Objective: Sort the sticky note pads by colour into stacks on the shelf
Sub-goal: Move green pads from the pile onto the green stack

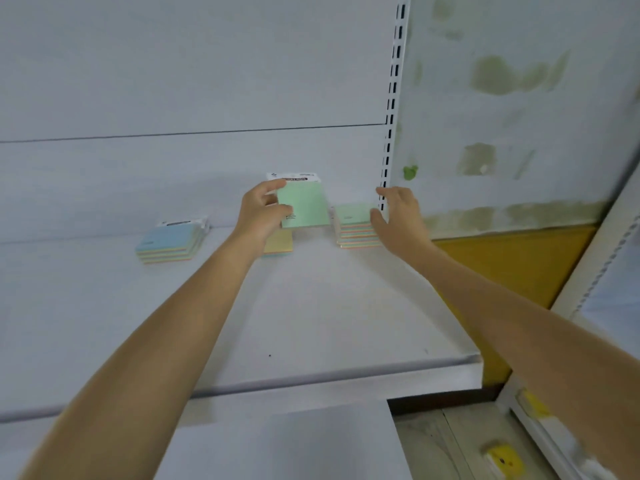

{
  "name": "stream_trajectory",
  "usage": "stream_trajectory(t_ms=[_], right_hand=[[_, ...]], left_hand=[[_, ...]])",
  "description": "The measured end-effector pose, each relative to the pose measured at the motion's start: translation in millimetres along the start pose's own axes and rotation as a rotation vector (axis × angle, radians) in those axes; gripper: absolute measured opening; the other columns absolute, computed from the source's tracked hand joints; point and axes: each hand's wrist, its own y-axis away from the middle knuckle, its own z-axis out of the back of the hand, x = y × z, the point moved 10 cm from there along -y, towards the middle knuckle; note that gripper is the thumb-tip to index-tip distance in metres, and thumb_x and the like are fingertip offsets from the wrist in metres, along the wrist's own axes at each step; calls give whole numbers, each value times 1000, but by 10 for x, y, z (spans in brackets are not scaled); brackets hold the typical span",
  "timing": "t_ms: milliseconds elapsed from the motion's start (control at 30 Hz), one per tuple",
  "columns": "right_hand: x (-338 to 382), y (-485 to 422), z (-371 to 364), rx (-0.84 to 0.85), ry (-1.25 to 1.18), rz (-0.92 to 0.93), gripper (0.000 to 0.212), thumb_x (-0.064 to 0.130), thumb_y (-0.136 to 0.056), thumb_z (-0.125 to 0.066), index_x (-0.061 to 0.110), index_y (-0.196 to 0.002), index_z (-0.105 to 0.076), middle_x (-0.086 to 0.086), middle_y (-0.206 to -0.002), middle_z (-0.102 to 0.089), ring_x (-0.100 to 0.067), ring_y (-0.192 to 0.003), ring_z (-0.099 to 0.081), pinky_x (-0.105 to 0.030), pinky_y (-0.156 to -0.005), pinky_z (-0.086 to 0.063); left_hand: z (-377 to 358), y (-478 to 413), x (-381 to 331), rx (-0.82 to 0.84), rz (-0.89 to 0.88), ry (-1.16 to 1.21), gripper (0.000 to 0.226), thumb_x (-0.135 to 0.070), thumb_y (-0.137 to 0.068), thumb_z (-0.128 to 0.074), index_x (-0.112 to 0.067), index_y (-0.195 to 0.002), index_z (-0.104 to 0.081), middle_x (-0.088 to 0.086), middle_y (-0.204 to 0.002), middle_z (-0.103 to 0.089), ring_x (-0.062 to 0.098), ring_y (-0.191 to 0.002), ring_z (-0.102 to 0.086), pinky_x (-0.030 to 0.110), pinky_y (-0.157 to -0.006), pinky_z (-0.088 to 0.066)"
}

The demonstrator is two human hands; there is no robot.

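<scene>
My left hand [261, 211] holds a green-topped sticky note pad [304, 206] lifted and tilted above the white shelf [311, 306], its white header card at the top. Under that hand lies a yellow-topped pad [278, 244], partly hidden. To the right stands a stack of green-topped pads [355, 228] against the back corner. My right hand [398, 216] is beside that stack with fingers spread, thumb touching its right side. A stack of blue-topped pads [169, 242] rests at the left.
A slotted white upright [393, 98] marks the shelf's right end, with a stained wall [519, 116] beyond. A lower white shelf [277, 441] sits below. Another shelving frame [588, 271] runs along the right.
</scene>
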Motion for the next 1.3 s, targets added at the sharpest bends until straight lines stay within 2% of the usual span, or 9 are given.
stream_trajectory(t_ms=[133,267,400,467,633,800,967,1100,1300], right_hand=[[261,549,-333,277,117,249,51,34,-90,-51,19,-138,-38,-9,-147,-29,-28,-136,-29,-32,-111,-22],[196,807,-648,573,200,165,55,53,-88,-43,31,-138,-34,1,-152,-24,-23,-141,-15,-39,-116,-13],[182,803,-643,580,196,171,56,56,-88,-39,32,-139,-33,4,-151,-25,-19,-141,-14,-38,-115,-12],[177,797,-654,578,196,179,57,56,-88,-39,32,-139,-32,4,-152,-24,-19,-141,-14,-37,-115,-13],[177,773,-661,558,175,192,58,57,-87,-41,31,-139,-34,3,-151,-26,-18,-141,-16,-37,-114,-14],[173,776,-664,561,169,187,58,57,-87,-40,31,-139,-34,3,-151,-26,-19,-141,-16,-38,-114,-13],[230,801,-627,543,171,203,56,54,-88,-42,29,-138,-34,1,-152,-25,-20,-141,-16,-38,-115,-14],[368,801,-583,507,220,306,53,49,-89,-45,29,-137,-36,2,-150,-27,-18,-140,-18,-32,-115,-14],[1205,791,-918,514,234,483,50,42,-91,-45,23,-137,-40,-5,-147,-34,-25,-135,-30,-38,-114,-24]], left_hand=[[-350,-77,-131,53,2,-8,47,13,-81,-52,-7,-124,-53,-1,-76,-53,12,-67,-55,21,-59,-47],[-707,-187,-157,116,34,-19,46,12,-81,-55,-2,-125,-51,2,-76,-51,13,-66,-54,18,-57,-50],[-989,-243,-74,170,-42,-375,43,0,-84,-57,-2,-127,-53,19,-115,-60,31,-104,-60,35,-92,-47],[-1067,-206,-81,188,-135,-629,38,-6,-87,-51,-5,-126,-55,13,-133,-55,27,-122,-51,27,-103,-36],[-1150,-160,0,297,-126,-653,37,-22,-92,-49,-7,-126,-54,9,-137,-50,22,-123,-49,18,-87,-33],[-1246,-114,79,401,-226,-862,64,-41,-81,-64,-10,-133,-43,14,-137,-42,28,-124,-44,35,-102,-38],[-1205,-87,162,463,-218,-895,72,-48,-81,-61,-20,-140,-32,14,-150,-27,30,-140,-24,44,-114,-25],[-910,-75,50,415,-255,-880,72,-53,-85,-52,-26,-145,-23,10,-157,-17,25,-147,-8,46,-120,-12],[272,34,-215,199,-315,-936,55,-39,-97,-36,-18,-145,-24,7,-154,-26,22,-144,-18,35,-117,-12]])
